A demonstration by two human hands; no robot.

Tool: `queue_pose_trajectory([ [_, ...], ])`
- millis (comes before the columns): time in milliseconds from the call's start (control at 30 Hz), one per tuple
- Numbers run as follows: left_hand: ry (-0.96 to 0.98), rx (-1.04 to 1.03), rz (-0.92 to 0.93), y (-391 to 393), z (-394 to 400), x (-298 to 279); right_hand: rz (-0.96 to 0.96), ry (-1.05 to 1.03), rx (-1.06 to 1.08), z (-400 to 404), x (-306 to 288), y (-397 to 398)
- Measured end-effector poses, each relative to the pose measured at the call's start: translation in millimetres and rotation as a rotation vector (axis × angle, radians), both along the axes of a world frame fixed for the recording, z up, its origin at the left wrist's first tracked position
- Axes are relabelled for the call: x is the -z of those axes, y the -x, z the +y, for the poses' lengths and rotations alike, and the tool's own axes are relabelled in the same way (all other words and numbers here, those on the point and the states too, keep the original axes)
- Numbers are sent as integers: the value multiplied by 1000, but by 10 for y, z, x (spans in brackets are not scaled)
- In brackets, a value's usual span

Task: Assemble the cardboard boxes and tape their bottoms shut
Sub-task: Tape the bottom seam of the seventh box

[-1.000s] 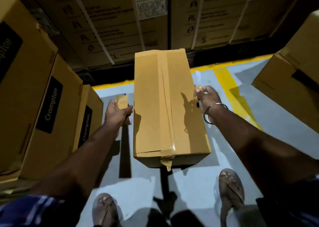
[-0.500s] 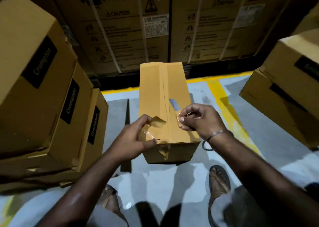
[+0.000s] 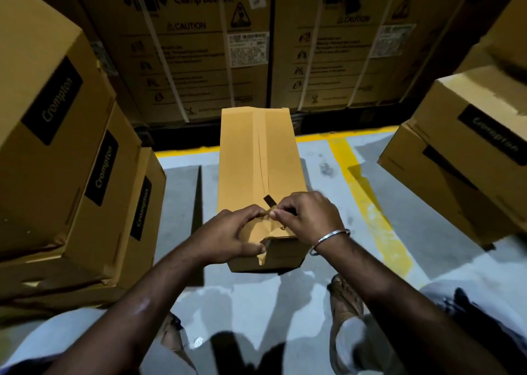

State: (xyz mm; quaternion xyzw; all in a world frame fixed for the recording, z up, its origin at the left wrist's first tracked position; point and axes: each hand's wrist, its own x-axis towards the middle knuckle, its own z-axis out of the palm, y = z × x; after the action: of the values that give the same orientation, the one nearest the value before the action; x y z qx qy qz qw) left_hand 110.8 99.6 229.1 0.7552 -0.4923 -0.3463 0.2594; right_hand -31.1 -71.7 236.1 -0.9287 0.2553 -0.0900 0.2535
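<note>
A long brown cardboard box lies on the grey floor in front of me, its taped seam running away from me along the top. Both hands meet above its near end. My left hand and my right hand each pinch a strip of brown tape between fingertips and thumb. A loose tape end hangs over the box's near edge. A metal bangle circles my right wrist.
Stacked Crompton boxes stand at the left, more boxes at the right. Large strapped cartons form a wall behind. A yellow floor line runs right of the box. My sandalled feet are below.
My hands came in from either side of the box and met over its near end, bringing the tape piece together between both sets of fingertips. The view tilted upward.
</note>
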Motion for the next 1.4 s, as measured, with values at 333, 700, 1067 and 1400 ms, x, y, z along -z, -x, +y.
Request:
queue_pose_trajectory([
  [333,-264,-41,350,-1009,646,72,373,68,608,-1265,549,729],
  [700,-436,-206,163,-1656,1051,660,612,130,737,-1467,1115,946],
  [1067,-536,-324,207,-1751,972,1055,607,-182,749,-1059,2013,420],
  [1400,-525,-400,262,-1775,955,1217,420,-577,958,-787,2680,284],
])
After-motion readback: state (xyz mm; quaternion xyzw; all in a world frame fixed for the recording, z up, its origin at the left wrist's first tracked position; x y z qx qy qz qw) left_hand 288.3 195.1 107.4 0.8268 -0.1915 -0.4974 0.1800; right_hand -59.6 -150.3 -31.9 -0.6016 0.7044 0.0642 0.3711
